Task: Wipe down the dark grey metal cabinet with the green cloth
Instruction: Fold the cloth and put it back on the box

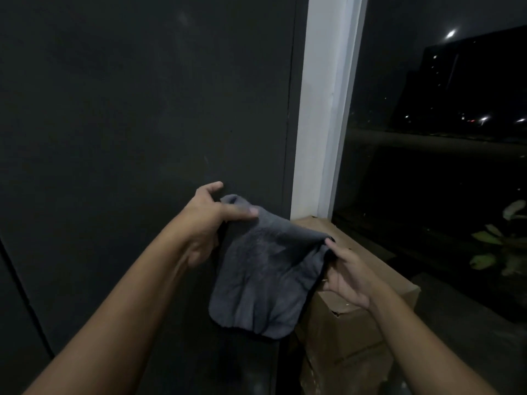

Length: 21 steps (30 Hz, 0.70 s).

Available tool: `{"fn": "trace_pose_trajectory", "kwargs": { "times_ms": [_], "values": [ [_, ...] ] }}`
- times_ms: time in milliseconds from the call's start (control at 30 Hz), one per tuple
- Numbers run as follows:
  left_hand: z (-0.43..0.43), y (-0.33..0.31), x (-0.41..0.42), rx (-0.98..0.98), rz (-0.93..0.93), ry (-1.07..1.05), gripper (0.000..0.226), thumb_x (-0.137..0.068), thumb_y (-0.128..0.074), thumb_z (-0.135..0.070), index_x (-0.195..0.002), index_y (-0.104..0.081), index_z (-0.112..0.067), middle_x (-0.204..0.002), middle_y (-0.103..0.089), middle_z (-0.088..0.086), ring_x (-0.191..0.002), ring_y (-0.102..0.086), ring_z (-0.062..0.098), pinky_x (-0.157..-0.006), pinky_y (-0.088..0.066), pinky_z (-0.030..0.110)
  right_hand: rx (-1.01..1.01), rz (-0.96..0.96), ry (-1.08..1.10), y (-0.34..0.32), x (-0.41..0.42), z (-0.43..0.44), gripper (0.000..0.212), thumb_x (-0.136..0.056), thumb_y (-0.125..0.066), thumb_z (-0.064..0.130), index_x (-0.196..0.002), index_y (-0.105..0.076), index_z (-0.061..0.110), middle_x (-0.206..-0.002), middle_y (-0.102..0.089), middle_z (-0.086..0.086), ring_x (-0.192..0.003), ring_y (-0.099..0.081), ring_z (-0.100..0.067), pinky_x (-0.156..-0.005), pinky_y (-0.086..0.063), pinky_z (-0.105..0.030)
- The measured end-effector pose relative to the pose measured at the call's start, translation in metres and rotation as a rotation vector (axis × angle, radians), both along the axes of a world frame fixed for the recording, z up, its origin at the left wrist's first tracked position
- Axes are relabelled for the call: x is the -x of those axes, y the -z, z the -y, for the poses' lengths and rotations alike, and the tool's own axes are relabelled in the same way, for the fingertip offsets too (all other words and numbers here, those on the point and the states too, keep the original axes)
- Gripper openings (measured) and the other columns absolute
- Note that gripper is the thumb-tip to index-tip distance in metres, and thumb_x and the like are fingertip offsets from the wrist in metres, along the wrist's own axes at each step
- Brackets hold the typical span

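We hold the cloth [256, 269] in front of the cabinet [128, 109], left hand [208, 220] and right hand [345, 272] each pinching a top corner; it hangs soft, limp, probably light, so bunching it should grip best

The cloth [256, 269] hangs before the cabinet [128, 109], a box [342, 323] seemingly beside its right edge.

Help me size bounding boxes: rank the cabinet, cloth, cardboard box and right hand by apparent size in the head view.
1. cabinet, filling the left half.
2. cloth and cardboard box: about alike; the box is partly hidden, so I leave them unranked.
3. right hand, smallest.
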<state>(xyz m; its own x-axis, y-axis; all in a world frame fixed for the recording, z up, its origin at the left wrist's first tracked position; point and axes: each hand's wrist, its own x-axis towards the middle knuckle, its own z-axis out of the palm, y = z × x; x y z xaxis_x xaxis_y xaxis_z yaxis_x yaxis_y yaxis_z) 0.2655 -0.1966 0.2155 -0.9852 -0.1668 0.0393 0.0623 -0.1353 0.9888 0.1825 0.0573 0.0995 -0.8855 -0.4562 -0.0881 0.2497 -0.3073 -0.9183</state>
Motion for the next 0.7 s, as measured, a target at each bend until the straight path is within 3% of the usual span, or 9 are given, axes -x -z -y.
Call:
{"fn": "trace_pose_trajectory", "kwargs": {
  "times_ms": [100, 200, 267, 333, 433, 500, 600, 700],
  "values": [
    [-0.004, 0.002, -0.003, 0.009, -0.028, 0.110, 0.122, -0.046, -0.074, 0.021, -0.144, -0.033, -0.037, -0.132, -0.044, 0.012, -0.116, -0.057, 0.032, -0.083, -0.058, 0.043, 0.011, -0.132, 0.008, -0.008, -0.002, -0.019, 0.046, -0.088, -0.070, 0.017, -0.132, -0.058, 0.013, -0.130, -0.065, -0.018, -0.113, -0.067, -0.033, -0.083, -0.059, -0.049],
    [-0.008, 0.004, -0.001, 0.184, -0.068, 0.160, 0.121, -0.050, -0.074, 0.028, -0.138, -0.037, -0.047, -0.142, -0.039, 0.016, -0.120, -0.055, 0.037, -0.085, -0.059, 0.046, -0.149, -0.288, 0.061, -0.019, -0.004, -0.034, 0.077, -0.073, -0.077, -0.006, -0.141, -0.045, 0.015, -0.133, -0.064, -0.019, -0.118, -0.065, -0.034, -0.095, -0.054, -0.055],
    [-0.013, 0.004, 0.000, 0.375, -0.069, 0.108, 0.116, -0.058, -0.077, 0.022, -0.140, -0.035, -0.047, -0.145, -0.040, 0.011, -0.125, -0.051, 0.032, -0.091, -0.056, 0.042, -0.179, -0.278, 0.181, -0.030, -0.005, -0.041, 0.084, -0.076, -0.075, -0.013, -0.141, -0.036, 0.024, -0.120, -0.071, -0.018, -0.107, -0.071, -0.031, -0.082, -0.060, -0.048],
    [-0.018, 0.004, 0.003, 0.588, -0.052, 0.056, 0.105, -0.066, -0.079, 0.012, -0.145, -0.032, -0.039, -0.144, -0.042, 0.007, -0.123, -0.047, 0.020, -0.087, -0.050, 0.032, -0.225, -0.302, 0.279, -0.041, -0.007, -0.051, 0.082, -0.083, -0.069, -0.013, -0.139, -0.032, 0.034, -0.108, -0.075, -0.017, -0.095, -0.074, -0.028, -0.069, -0.062, -0.038],
    [-0.026, 0.009, 0.011, 0.820, 0.001, 0.043, 0.083, -0.077, -0.078, -0.001, -0.145, -0.037, -0.027, -0.137, -0.049, 0.006, -0.109, -0.048, 0.014, -0.072, -0.043, 0.022, -0.469, -0.478, 0.294, -0.053, -0.008, -0.069, 0.048, -0.092, -0.067, -0.001, -0.129, -0.058, 0.028, -0.102, -0.076, -0.015, -0.098, -0.073, -0.029, -0.077, -0.062, -0.037],
    [-0.032, 0.015, 0.015, 0.881, 0.027, 0.053, 0.071, -0.083, -0.076, -0.010, -0.142, -0.039, -0.023, -0.125, -0.053, 0.002, -0.105, -0.051, 0.014, -0.073, -0.044, 0.023, -0.623, -0.596, 0.334, -0.056, -0.006, -0.077, 0.032, -0.095, -0.064, 0.002, -0.114, -0.069, 0.026, -0.103, -0.075, -0.010, -0.098, -0.072, -0.023, -0.073, -0.061, -0.030],
    [-0.043, 0.022, 0.024, 0.946, 0.017, 0.036, 0.046, -0.088, -0.072, -0.018, -0.128, -0.049, -0.026, -0.111, -0.054, -0.006, -0.101, -0.054, 0.013, -0.077, -0.046, 0.025, -0.707, -0.680, 0.350, -0.065, -0.002, -0.086, 0.034, -0.093, -0.066, 0.001, -0.109, -0.072, 0.030, -0.104, -0.074, 0.002, -0.097, -0.071, -0.006, -0.070, -0.056, -0.018],
    [-0.054, 0.025, 0.037, 1.166, -0.017, -0.077, 0.018, -0.093, -0.063, -0.024, -0.110, -0.058, -0.028, -0.110, -0.059, -0.004, -0.094, -0.055, 0.014, -0.070, -0.044, 0.024, -0.770, -0.668, 0.253, -0.076, 0.002, -0.101, 0.053, -0.079, -0.081, 0.001, -0.113, -0.068, 0.040, -0.093, -0.077, 0.005, -0.093, -0.072, -0.006, -0.070, -0.057, -0.017]
  ]
}}
